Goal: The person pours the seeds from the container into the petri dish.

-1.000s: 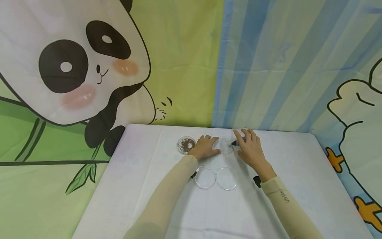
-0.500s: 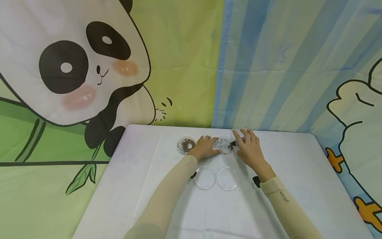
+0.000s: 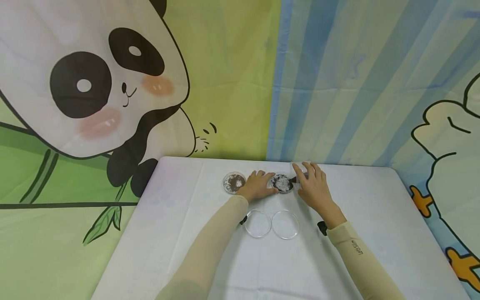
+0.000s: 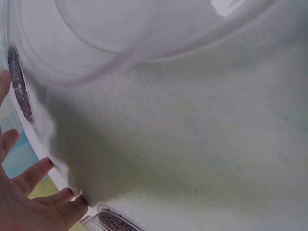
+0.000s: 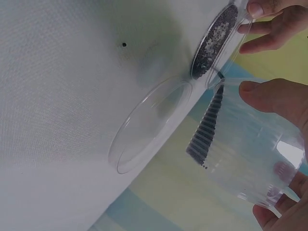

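My right hand (image 3: 316, 189) holds a clear plastic cup (image 5: 250, 149), tipped so that a wedge of black grains (image 5: 209, 127) runs along its wall to the rim. Below the cup's mouth stands a clear petri dish (image 5: 197, 70) with black grains spread inside, pale patches showing among them. My left hand (image 3: 258, 185) touches this dish's left edge with thumb and forefinger, its fingers spread and fairly straight. Left of that hand is a petri dish of brown grains (image 3: 234, 182), partly covered by it in the head view.
Two clear round dishes or lids, one on the left (image 3: 257, 234) and one on the right (image 3: 286, 236), lie side by side nearer the front. One stray grain (image 5: 124, 44) sits on the white tabletop (image 3: 356, 204). A printed curtain (image 3: 232, 83) hangs behind the table.
Black grains have gone from a faint scatter to a dense dark layer in the petri dish under the cup. Both hands have stayed almost still.
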The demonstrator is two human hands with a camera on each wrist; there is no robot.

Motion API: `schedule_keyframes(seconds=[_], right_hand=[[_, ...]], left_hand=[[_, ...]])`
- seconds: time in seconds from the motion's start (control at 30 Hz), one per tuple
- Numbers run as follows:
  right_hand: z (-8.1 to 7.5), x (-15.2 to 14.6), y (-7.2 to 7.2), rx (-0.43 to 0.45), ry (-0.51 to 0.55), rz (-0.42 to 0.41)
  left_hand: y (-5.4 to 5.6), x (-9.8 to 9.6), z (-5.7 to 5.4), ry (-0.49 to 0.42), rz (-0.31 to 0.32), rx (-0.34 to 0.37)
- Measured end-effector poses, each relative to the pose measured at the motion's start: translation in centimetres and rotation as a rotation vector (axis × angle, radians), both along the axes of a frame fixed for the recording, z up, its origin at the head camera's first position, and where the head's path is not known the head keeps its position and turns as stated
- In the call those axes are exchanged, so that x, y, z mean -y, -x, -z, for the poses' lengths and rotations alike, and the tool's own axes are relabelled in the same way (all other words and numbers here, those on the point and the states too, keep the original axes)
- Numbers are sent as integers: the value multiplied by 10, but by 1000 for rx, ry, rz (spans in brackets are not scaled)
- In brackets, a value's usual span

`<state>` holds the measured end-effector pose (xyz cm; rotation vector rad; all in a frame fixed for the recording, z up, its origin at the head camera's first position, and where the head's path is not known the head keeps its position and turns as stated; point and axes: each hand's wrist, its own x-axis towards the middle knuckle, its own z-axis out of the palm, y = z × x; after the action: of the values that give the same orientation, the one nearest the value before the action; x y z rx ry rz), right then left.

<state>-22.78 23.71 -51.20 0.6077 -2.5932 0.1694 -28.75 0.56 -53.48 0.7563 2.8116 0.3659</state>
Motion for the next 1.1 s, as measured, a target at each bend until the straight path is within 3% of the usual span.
schedule_keyframes(seconds=[0.33, 0.6, 1.1], right_hand=[[-4, 0, -1, -10, -7, -3], [-6, 1, 0, 20, -7, 10], [-4, -1, 0, 17, 53, 8]], left_hand=[[-2, 1, -3, -18, 4, 10], [2, -1, 1, 0, -7, 1], [-4, 0, -7, -20, -14, 3]])
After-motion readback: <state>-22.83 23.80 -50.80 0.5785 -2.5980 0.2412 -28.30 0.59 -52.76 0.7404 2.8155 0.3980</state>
